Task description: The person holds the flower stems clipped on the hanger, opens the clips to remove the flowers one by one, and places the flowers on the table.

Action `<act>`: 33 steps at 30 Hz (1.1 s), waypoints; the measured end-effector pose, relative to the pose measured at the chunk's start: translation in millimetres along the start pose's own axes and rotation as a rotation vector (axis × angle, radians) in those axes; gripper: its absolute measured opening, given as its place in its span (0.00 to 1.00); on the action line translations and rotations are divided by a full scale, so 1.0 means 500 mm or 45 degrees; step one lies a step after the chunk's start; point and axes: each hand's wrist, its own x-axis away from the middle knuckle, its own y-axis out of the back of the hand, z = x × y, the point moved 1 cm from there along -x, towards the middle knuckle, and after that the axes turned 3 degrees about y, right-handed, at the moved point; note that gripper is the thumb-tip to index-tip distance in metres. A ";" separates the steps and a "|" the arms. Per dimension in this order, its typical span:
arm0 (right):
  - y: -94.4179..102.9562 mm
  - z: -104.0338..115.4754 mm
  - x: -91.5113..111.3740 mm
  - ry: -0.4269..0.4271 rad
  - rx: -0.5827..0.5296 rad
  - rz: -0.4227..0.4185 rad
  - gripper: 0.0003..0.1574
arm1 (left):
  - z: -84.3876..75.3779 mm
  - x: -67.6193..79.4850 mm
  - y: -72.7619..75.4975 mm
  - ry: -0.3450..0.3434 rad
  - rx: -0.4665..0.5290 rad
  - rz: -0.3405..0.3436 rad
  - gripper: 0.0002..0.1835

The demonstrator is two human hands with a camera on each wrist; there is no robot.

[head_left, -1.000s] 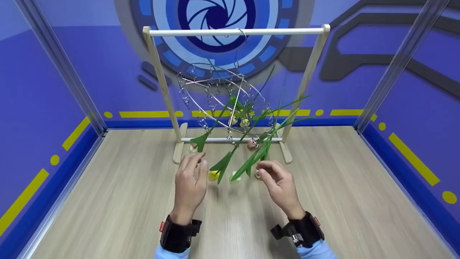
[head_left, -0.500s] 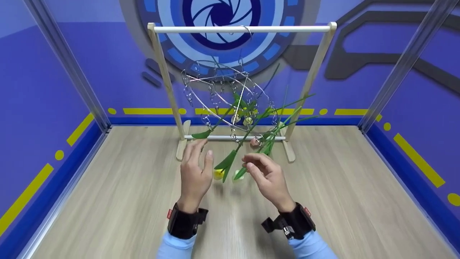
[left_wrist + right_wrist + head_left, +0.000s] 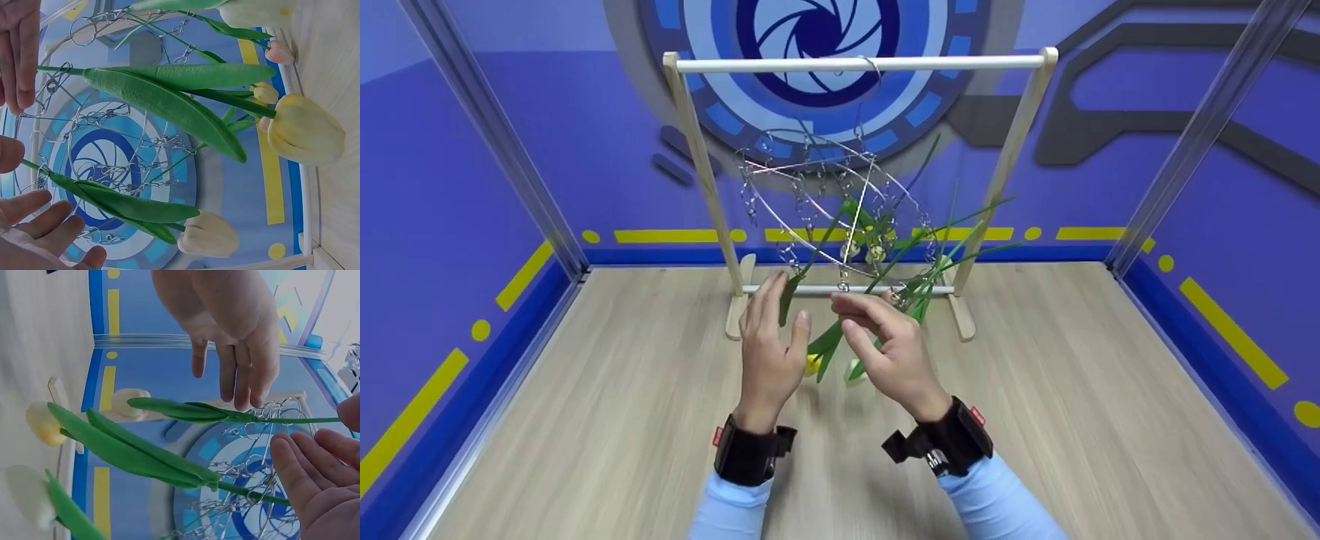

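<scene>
Artificial tulips hang heads-down from a round wire clip hanger (image 3: 860, 211). My left hand (image 3: 772, 352) is raised with spread, straight fingers beside the leftmost tulip (image 3: 208, 233), a pale one; its fingertips are near the stem, and the frames leave any contact unclear. Over the hanging stems in the middle, my right hand (image 3: 887, 352) has its fingers extended and slightly bent, palm turned left, holding nothing. Between and below the hands hang a yellow tulip (image 3: 306, 130) and a white tulip (image 3: 853, 370). The right hand partly covers the leaves behind it.
The hanger's hook sits on the top bar (image 3: 772, 65) of a wooden rack, whose feet stand on the wood-grain table (image 3: 1080, 390). More tulips, including a pink one (image 3: 279, 52), hang at the back and right. Blue walls (image 3: 607, 165) enclose the back and sides.
My right hand has moved left and a little forward, closer to my left hand. The left hand has risen slightly toward the leftmost tulip, whose leaf has turned.
</scene>
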 end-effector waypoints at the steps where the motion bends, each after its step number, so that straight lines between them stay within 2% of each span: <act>1: -0.004 0.002 -0.005 -0.009 -0.012 0.009 0.20 | 0.001 -0.001 -0.001 -0.003 -0.005 0.007 0.28; 7: -0.022 0.008 -0.035 -0.086 -0.029 0.090 0.24 | 0.003 -0.005 -0.008 -0.002 0.020 0.030 0.29; 12: -0.027 0.004 -0.047 -0.085 0.064 0.119 0.26 | -0.002 -0.007 -0.010 0.010 0.093 0.037 0.28; 17: -0.031 -0.002 -0.056 -0.101 0.028 0.141 0.27 | -0.008 -0.006 -0.010 0.001 0.149 0.004 0.26; 22: -0.030 -0.007 -0.067 -0.126 0.003 0.133 0.26 | -0.017 -0.002 -0.010 -0.028 0.158 -0.037 0.22; 28: -0.028 -0.019 -0.081 -0.197 0.023 0.135 0.25 | -0.019 0.000 -0.012 -0.042 0.183 -0.030 0.21; 33: -0.032 -0.029 -0.088 -0.263 -0.095 0.099 0.24 | -0.022 0.003 -0.014 -0.043 0.214 -0.057 0.19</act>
